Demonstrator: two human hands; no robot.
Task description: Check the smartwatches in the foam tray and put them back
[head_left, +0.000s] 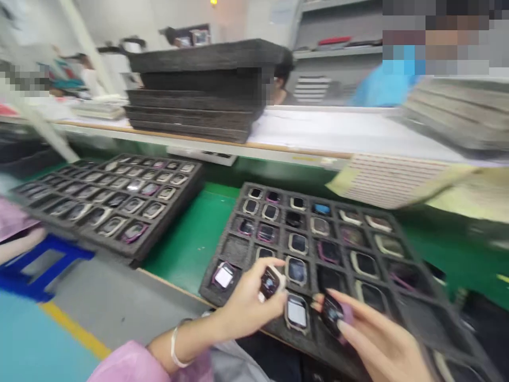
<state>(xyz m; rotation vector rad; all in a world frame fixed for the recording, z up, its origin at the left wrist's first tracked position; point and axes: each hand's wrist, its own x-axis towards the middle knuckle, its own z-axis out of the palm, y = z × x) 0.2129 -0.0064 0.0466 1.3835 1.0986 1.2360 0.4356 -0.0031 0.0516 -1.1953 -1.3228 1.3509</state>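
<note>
Over the near part of a dark foam tray (234, 249), my left hand (252, 302) grips a light-framed smartwatch body (271, 282) without a strap, its dark back showing. To the right, my right hand (382, 334) pinches a purple-framed smartwatch body (333, 314), also turned with its back toward me. Between the hands, a watch with a lit white screen (297, 312) lies in the tray's front row. Another lit watch (224, 276) sits in the front left pocket. Many other pockets hold watch bodies with light, purple or dark frames.
A second foam tray of watches (139, 246) stands to the left, beside a blue stool (43, 270). Stacked dark foam trays (194, 101) rest on the shelf ahead. Printed sheets (397, 178) hang from the shelf edge. Other people (392, 79) are across the shelf; a pink sleeve (16, 223) shows at left.
</note>
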